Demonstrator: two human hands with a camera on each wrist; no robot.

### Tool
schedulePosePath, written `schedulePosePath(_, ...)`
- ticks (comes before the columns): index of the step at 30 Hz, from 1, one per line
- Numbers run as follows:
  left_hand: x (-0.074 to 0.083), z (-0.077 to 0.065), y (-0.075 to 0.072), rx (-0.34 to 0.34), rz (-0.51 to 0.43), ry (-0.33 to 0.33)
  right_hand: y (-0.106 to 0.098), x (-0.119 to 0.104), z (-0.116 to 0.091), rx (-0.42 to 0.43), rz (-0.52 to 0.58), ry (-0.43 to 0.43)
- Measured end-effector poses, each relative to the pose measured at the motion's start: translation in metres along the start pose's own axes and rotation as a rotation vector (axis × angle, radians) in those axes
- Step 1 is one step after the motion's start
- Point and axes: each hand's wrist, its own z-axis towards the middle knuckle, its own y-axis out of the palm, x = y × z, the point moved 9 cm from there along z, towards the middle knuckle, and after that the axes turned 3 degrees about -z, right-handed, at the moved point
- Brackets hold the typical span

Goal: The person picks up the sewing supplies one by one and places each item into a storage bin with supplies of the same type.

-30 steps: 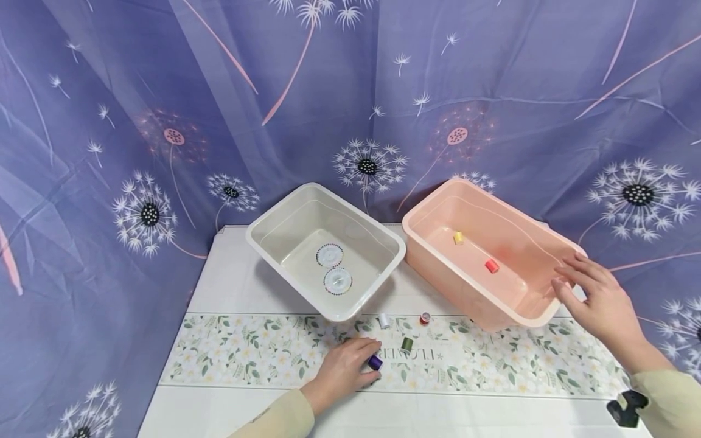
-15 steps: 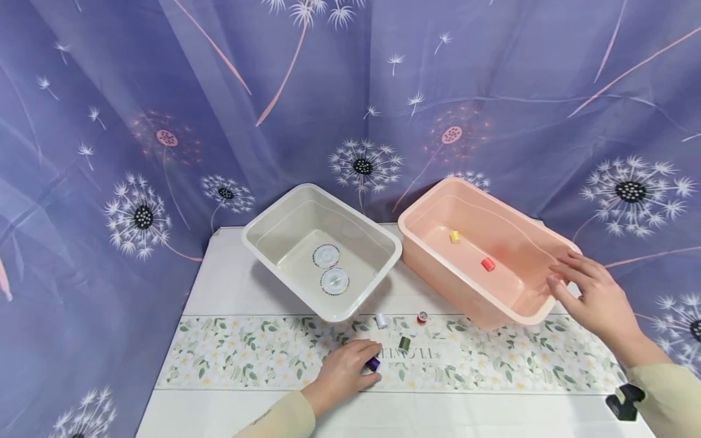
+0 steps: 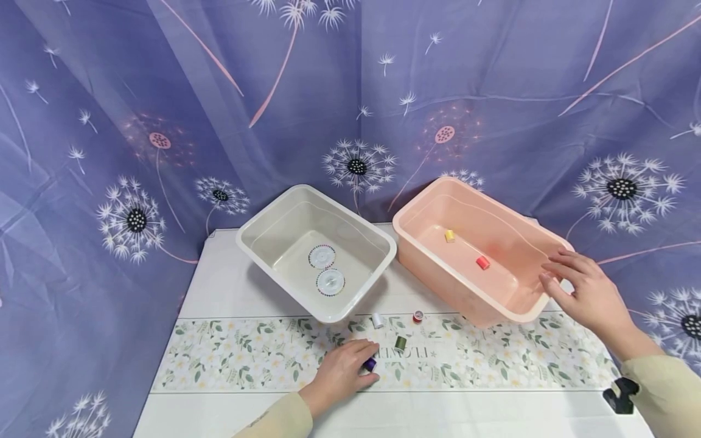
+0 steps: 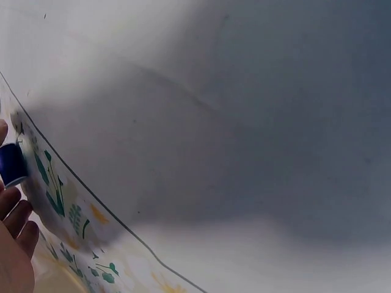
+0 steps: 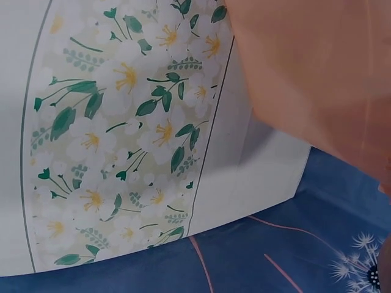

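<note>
Nearest you: cream sleeves [image 3: 282,418], soft cloth, small black device [image 3: 620,395] by the right cuff. Your left hand [image 3: 341,369] is down on the table, fingers bent over a purple thread spool [image 3: 370,364], which sits between them and your thumb. Head view has thumb and fingers apart, spool partly covered; left wrist view adds its shiny deep-blue side and pale end rim, hand cut off at the edge. Can't tell whether you actually grip it.

Your right hand [image 3: 588,298] rests at the right end of the peach basin [image 3: 438,277], fingers spread apart over the rim. Only head view shows that contact; right wrist view gives the basin's smooth outer wall and the table's edge instead.

Under the spools, a flat white tabletop covering with a floral printed band [image 3: 246,359], leaves and yellow-centred blooms. Just past the purple one: green thread spool [image 3: 401,344], then white thread spool [image 3: 377,320] and dark red thread spool [image 3: 418,317], all small cylinders.

Farther: glossy plastic basins, rounded corners. Grey basin [image 3: 345,228] holds two round pin wheels [image 3: 330,282], coloured dots around their edges. Peach one holds bright red spool [image 3: 482,263] and yellow spool [image 3: 449,236]. Behind, creased purple-blue dandelion-print curtain [image 3: 306,121].
</note>
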Motion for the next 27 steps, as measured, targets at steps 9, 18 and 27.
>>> schedulePosePath(9, 0.0011, 0.0016, 0.0050, -0.018, 0.010, 0.005, 0.0003, 0.0001, 0.0013, -0.025, -0.005, 0.005)
schedulePosePath(18, 0.0061, 0.0053, 0.0032, -0.022, 0.020, 0.020, -0.0002, 0.0018, 0.0011, -0.036, -0.010, 0.009)
schedulePosePath(27, 0.0084, 0.0065, 0.0043, -0.010, 0.054, 0.047, 0.0007, 0.0013, 0.0011, -0.050, -0.008, 0.000)
